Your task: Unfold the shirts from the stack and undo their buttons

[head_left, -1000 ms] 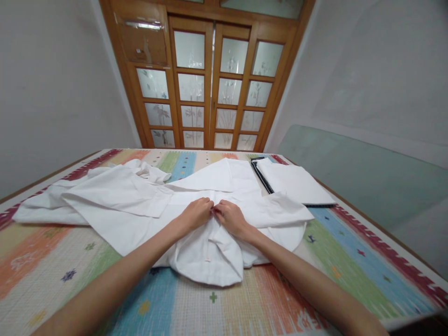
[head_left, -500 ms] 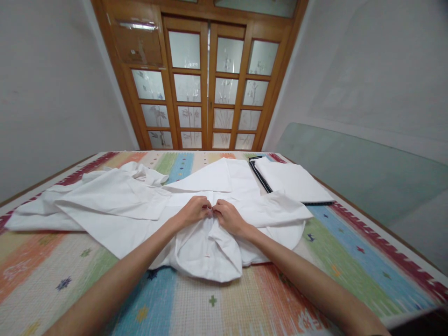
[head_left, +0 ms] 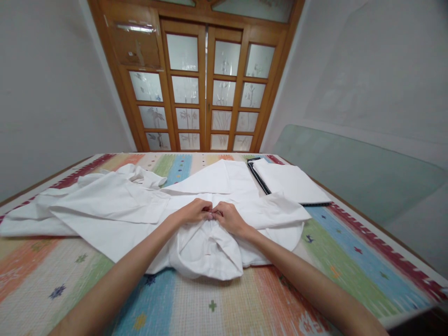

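Observation:
A white shirt [head_left: 206,254] is spread across the patterned cloth, its bunched collar end nearest me. At the top of that bunched part, my left hand [head_left: 196,210] pinches the fabric. My right hand [head_left: 228,217] pinches the same spot from the other side, and the fingertips of both hands almost meet. Whatever small detail lies between the fingertips is hidden. To the left, loose folds of white fabric [head_left: 112,196] lie crumpled, reaching the table's left side.
A table covered by a colourful striped cloth [head_left: 212,291] fills the foreground. Folded white fabric with a black edge [head_left: 292,182] lies at the back right. A pale green panel [head_left: 357,168] stands along the right wall. Wooden doors with glass panes [head_left: 206,88] are beyond the table.
My fingertips have drawn closer over the pinched fabric, and the small light loop seen between them is now covered. The shirt otherwise lies the same; the view has shifted slightly.

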The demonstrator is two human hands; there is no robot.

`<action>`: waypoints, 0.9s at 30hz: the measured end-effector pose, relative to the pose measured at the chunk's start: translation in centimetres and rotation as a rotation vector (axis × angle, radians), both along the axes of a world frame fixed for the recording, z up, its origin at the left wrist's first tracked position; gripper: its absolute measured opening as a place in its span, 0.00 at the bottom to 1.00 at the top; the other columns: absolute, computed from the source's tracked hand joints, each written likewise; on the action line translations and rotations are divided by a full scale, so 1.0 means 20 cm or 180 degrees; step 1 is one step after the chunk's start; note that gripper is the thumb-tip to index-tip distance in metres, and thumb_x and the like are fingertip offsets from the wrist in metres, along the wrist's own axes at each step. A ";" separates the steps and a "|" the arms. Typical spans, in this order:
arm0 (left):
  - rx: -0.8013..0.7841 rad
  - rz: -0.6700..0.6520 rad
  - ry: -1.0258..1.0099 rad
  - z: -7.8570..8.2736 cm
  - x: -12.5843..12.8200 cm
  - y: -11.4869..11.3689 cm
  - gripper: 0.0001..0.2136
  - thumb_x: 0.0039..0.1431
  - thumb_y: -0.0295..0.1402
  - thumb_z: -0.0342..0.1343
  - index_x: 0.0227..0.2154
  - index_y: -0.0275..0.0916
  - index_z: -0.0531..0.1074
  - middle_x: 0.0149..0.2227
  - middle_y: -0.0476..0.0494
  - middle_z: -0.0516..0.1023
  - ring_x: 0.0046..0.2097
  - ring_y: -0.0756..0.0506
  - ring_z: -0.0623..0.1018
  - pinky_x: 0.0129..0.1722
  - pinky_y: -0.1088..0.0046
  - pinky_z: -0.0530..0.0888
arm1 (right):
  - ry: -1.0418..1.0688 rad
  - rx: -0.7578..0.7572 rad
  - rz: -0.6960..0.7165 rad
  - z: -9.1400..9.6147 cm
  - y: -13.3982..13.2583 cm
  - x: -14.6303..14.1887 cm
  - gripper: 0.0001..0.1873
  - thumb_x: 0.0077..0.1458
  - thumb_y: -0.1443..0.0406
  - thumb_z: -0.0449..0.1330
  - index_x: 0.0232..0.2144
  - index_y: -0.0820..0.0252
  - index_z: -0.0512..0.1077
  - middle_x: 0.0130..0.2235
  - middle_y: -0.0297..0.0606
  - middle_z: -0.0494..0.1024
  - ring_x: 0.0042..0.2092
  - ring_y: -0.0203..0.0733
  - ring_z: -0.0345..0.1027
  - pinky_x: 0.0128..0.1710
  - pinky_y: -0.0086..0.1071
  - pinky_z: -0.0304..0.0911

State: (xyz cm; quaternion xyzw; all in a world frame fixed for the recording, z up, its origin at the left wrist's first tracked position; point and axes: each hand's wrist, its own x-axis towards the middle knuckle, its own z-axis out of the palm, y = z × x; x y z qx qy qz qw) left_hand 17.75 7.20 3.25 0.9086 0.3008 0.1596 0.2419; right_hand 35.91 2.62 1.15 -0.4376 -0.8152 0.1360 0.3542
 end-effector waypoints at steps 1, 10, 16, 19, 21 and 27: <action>0.0109 0.0001 0.0078 0.00 0.00 0.00 0.05 0.51 0.29 0.56 0.22 0.37 0.70 0.20 0.53 0.67 0.25 0.51 0.66 0.27 0.77 0.59 | -0.0028 0.0020 0.0000 0.00 0.00 0.00 0.10 0.48 0.77 0.61 0.27 0.60 0.78 0.29 0.36 0.77 0.32 0.38 0.68 0.34 0.29 0.59; 0.0329 0.0172 0.0038 -0.02 0.00 0.00 0.06 0.50 0.25 0.54 0.22 0.36 0.75 0.23 0.47 0.75 0.27 0.50 0.70 0.30 0.76 0.63 | -0.0375 0.0236 0.0030 0.00 -0.02 -0.01 0.10 0.53 0.75 0.59 0.29 0.61 0.78 0.28 0.37 0.76 0.32 0.38 0.68 0.34 0.30 0.59; -0.0627 0.0380 -0.0825 -0.03 -0.06 -0.02 0.11 0.51 0.36 0.55 0.22 0.33 0.75 0.19 0.51 0.69 0.24 0.52 0.64 0.25 0.77 0.60 | -0.0445 0.0581 0.0069 -0.01 -0.06 -0.03 0.09 0.55 0.75 0.58 0.29 0.61 0.77 0.30 0.39 0.74 0.35 0.40 0.67 0.34 0.30 0.60; -0.0766 0.0351 -0.0953 -0.03 -0.06 -0.04 0.14 0.51 0.40 0.54 0.21 0.33 0.73 0.18 0.54 0.63 0.24 0.53 0.61 0.24 0.78 0.57 | -0.0358 0.0583 0.0001 -0.01 -0.07 -0.03 0.07 0.55 0.74 0.59 0.30 0.61 0.77 0.30 0.38 0.74 0.35 0.40 0.67 0.36 0.30 0.61; -0.0757 0.0381 -0.0938 -0.03 -0.05 -0.05 0.14 0.51 0.40 0.54 0.21 0.34 0.72 0.18 0.54 0.62 0.24 0.53 0.60 0.24 0.78 0.57 | -0.0312 0.0548 -0.0053 -0.01 -0.08 -0.03 0.06 0.55 0.73 0.60 0.32 0.61 0.76 0.31 0.39 0.74 0.35 0.40 0.68 0.37 0.31 0.61; -0.0545 0.0563 -0.0705 -0.03 -0.04 -0.07 0.12 0.52 0.37 0.50 0.21 0.35 0.71 0.20 0.53 0.65 0.26 0.52 0.62 0.26 0.76 0.59 | -0.0353 0.0380 -0.0060 -0.01 -0.10 -0.04 0.07 0.57 0.73 0.58 0.31 0.61 0.75 0.32 0.39 0.74 0.37 0.42 0.67 0.39 0.33 0.61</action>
